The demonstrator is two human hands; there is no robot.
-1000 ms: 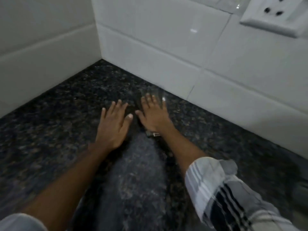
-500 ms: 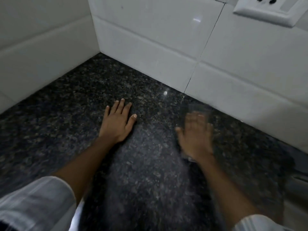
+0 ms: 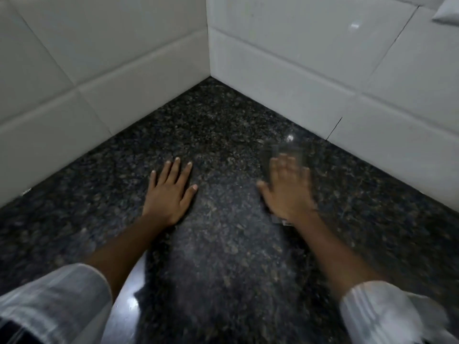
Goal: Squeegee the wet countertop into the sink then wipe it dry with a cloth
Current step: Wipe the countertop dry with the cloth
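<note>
White wall tiles [image 3: 74, 70] frame the corner, and on the speckled black granite countertop [image 3: 223, 244] the left hand [image 3: 171, 192] lies flat, fingers spread, gripping nothing. Further right, the right hand [image 3: 288, 192] blurs, pressing down on something dark and indistinct, perhaps the cloth; I can't tell what grip it has. Looks like the wiping step. Next, sweep towards the wall. No readable writing; sink not clearly visible.
</note>
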